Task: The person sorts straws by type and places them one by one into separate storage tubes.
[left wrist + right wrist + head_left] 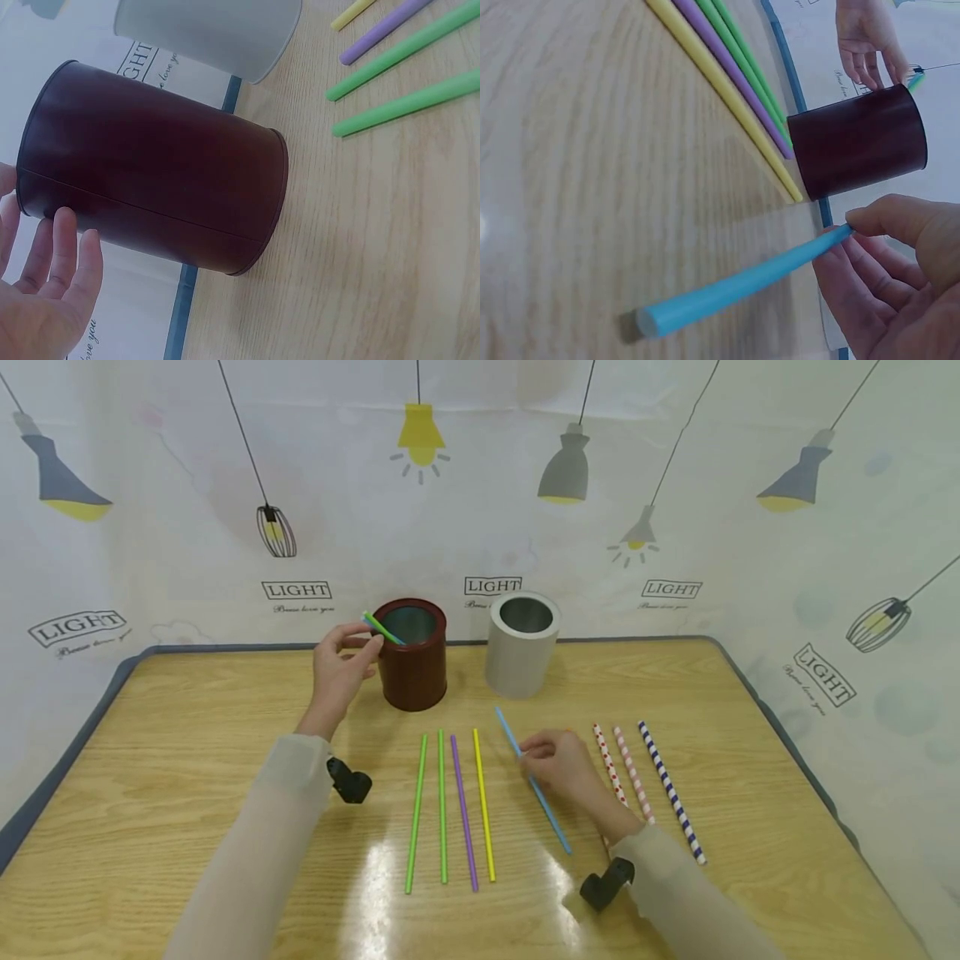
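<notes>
My right hand (558, 768) pinches a plain blue straw (742, 281) between thumb and fingers; the straw slants over the tabletop. My left hand (341, 672) is at the left side of a dark red cylindrical container (414, 681), fingertips right at its wall and rim. In the left wrist view those fingers (65, 240) are fairly straight. A green straw (381, 627) and a blue one lean out over the container's left rim, beside the left thumb and index finger. Right of it stands a white cylindrical container (517, 660), upright, its mouth facing up.
Left of the blue straw lie two green straws (416, 814), a purple straw (463, 810) and a yellow straw (484, 806). To the right are a red-dotted straw (610, 764), a pink-striped straw (633, 772) and a blue-striped straw (671, 792). An orange tip (568, 731) shows behind the right hand.
</notes>
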`<state>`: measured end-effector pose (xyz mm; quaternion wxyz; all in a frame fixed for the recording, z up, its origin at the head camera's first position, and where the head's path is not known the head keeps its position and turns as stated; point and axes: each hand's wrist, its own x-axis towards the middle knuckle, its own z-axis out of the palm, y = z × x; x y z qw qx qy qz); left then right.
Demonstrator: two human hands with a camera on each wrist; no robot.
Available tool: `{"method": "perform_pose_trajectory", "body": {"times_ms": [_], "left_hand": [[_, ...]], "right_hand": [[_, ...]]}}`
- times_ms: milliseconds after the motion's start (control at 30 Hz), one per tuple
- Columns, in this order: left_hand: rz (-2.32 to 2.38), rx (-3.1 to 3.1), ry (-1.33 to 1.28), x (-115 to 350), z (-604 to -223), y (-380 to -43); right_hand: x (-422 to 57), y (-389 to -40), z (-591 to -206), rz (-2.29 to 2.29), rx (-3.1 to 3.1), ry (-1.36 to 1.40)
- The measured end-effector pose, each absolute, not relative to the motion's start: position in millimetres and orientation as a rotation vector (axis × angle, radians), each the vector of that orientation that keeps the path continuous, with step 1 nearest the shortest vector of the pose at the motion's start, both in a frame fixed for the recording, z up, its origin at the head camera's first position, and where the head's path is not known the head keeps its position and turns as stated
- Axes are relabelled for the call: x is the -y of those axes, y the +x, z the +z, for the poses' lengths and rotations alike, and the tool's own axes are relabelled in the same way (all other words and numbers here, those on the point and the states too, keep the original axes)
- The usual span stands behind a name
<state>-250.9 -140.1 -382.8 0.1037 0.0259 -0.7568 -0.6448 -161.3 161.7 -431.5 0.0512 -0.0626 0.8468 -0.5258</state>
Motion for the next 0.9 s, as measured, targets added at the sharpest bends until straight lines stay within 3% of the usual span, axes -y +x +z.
{"method": "perform_pose_trajectory", "body": {"times_ms": [267,900], "left_hand": [[-1.899,2.234,0.080,141,-383,-251],[-1.899,2.229,0.076,141,-383,-251]], "right_hand": [[-157,-170,-420,-1.621,-2.491,-0.095],[-138,-203,-379,-1.800,-2.460,-0.252]]}}
